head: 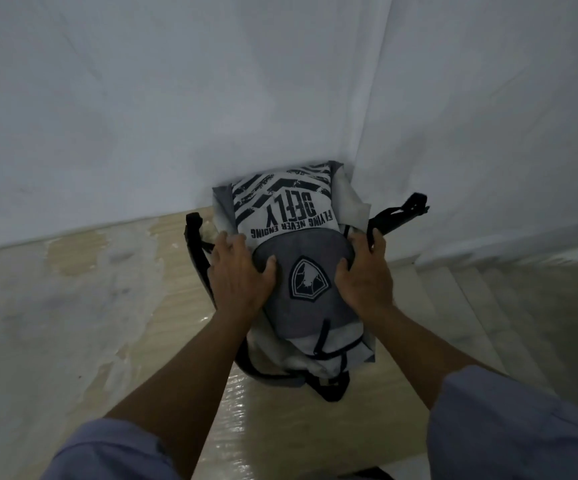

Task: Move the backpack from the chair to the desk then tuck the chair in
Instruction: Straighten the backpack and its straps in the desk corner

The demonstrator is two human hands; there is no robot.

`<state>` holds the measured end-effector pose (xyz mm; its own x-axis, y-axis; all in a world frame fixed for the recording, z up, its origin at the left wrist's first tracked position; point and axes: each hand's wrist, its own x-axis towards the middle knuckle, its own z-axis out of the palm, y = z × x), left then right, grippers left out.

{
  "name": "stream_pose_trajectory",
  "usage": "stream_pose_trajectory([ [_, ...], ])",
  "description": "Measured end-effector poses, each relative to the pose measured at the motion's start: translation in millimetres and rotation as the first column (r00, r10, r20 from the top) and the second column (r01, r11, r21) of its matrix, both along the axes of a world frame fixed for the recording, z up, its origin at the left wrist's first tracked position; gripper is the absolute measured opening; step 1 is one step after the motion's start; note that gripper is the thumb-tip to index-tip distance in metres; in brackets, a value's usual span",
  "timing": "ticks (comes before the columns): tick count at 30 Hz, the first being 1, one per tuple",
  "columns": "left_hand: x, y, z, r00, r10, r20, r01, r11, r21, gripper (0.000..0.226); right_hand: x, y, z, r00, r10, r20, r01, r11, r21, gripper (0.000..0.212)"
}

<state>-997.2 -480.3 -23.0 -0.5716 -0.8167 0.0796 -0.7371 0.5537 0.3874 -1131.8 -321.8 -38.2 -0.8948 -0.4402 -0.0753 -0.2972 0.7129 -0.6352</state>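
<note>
Both hands, left hand (242, 271) and right hand (363, 271), clamp the backpack (310, 289) sides, fingers curled, on the desk (72, 306).

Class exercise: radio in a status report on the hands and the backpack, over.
Both hands on backpack: left hand, right hand gripping its sides. Backpack on desk, against the wall. Chair out of view. Nothing in the way.
</note>
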Motion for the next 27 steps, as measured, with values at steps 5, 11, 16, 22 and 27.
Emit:
stream_pose_trajectory([
  [5, -41.1, -1.4, 26.5, 0.988, -0.154, -0.033, 0.152, 0.987, -0.050, 0.061, -12.9, -7.2, 23.1, 0.997, -0.002, -0.079, 0.002, 1.000, -0.008, 0.041],
  [11, -105.0, 18.2, 44.4, 0.961, -0.277, -0.004, 0.277, 0.959, -0.057, 0.064, -48.7, 1.1, 34.8, 0.990, -0.140, -0.032, 0.136, 0.986, -0.099, 0.036],
  [16, -158.2, 27.0, 39.8, 0.962, -0.273, 0.021, 0.273, 0.962, 0.001, 0.062, -85.9, 20.2, 14.3, 0.940, -0.310, 0.142, 0.318, 0.947, -0.034, 0.031],
  [22, -214.4, 18.2, 26.7, 0.974, -0.205, 0.094, 0.203, 0.979, 0.025, 0.065, -143.0, 19.1, -32.8, 0.802, -0.412, 0.432, 0.439, 0.898, 0.040, 0.046],
  [27, -251.5, 3.4, 15.0, 0.972, -0.167, 0.163, 0.161, 0.986, 0.052, 0.068, -178.1, 0.1, -58.7, 0.699, -0.437, 0.567, 0.485, 0.871, 0.073, 0.056],
])
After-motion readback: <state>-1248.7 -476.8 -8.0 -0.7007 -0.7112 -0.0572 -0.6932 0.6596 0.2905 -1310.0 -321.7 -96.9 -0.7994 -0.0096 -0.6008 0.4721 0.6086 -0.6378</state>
